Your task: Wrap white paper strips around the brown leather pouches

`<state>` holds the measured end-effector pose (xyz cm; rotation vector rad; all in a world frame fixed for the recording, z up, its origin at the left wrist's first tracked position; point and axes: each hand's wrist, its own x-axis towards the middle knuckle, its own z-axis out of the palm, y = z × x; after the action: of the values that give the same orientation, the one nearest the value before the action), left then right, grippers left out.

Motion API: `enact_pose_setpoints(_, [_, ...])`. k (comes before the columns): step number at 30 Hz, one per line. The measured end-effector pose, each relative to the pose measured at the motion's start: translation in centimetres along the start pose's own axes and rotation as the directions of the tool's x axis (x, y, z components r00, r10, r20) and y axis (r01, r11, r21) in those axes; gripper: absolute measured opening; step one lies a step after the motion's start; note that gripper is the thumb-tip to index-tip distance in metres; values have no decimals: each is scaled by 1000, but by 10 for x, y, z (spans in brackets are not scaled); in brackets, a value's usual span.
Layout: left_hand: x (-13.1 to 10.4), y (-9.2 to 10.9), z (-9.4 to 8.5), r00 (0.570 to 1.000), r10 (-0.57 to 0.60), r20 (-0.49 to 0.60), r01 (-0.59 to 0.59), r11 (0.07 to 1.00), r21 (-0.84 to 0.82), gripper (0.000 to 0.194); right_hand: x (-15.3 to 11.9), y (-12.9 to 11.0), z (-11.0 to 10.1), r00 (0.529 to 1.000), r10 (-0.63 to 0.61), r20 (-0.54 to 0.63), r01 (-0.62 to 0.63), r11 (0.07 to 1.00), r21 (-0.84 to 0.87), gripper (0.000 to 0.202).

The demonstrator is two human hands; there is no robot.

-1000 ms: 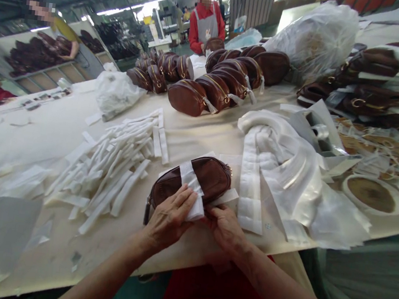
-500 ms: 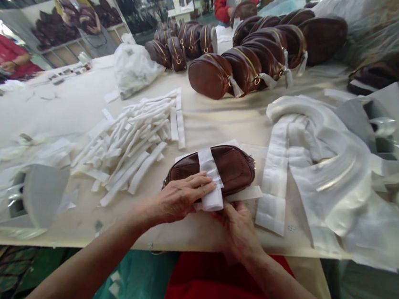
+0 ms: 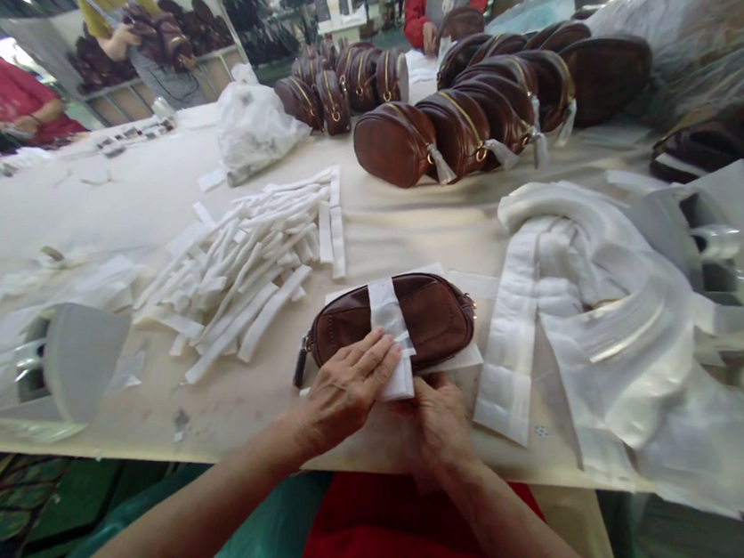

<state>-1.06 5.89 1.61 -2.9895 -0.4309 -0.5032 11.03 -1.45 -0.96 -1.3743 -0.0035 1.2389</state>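
Observation:
A small brown leather pouch (image 3: 438, 318) lies on white sheets at the near edge of the table (image 3: 152, 200). A white foam strip (image 3: 391, 330) is wrapped across its middle. My left hand (image 3: 344, 388) presses flat on the strip's lower end and the pouch's near side. My right hand (image 3: 436, 425) sits just right of it, fingers curled under the strip's end at the pouch's near edge.
A loose pile of white foam strips (image 3: 246, 256) lies to the left. Rows of finished brown pouches (image 3: 472, 111) stand behind. Folded white foam and plastic sheets (image 3: 578, 294) cover the right. A grey tape dispenser (image 3: 67, 361) is at near left. Other people work at the far side.
The view first tilted down, then held. My left hand slid slightly toward me along the strip, and my right hand tucked in closer beneath the strip's end.

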Motion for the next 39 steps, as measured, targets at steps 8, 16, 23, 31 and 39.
enact_pose_setpoints(8, [-10,20,23,986,-83,-142,97,991,97,38,-9,-28,-33,971,-23,237,110,926,-362,25])
enact_pose_setpoints(16, [-10,23,28,974,-132,-185,149,986,80,34,-9,-35,-32,843,-345,413,535,623,-571,33])
enact_pose_setpoints(23, [-13,18,30,959,-179,-220,163,983,-90,33,1,-25,-34,872,-258,417,437,794,-423,34])
enact_pose_setpoints(31, [-14,16,31,948,-175,-264,138,978,-154,29,3,-30,-44,810,-343,475,578,604,-548,51])
enact_pose_setpoints(39, [-15,14,19,969,-138,-205,84,964,-253,37,11,-26,-48,774,-322,545,617,576,-536,28])
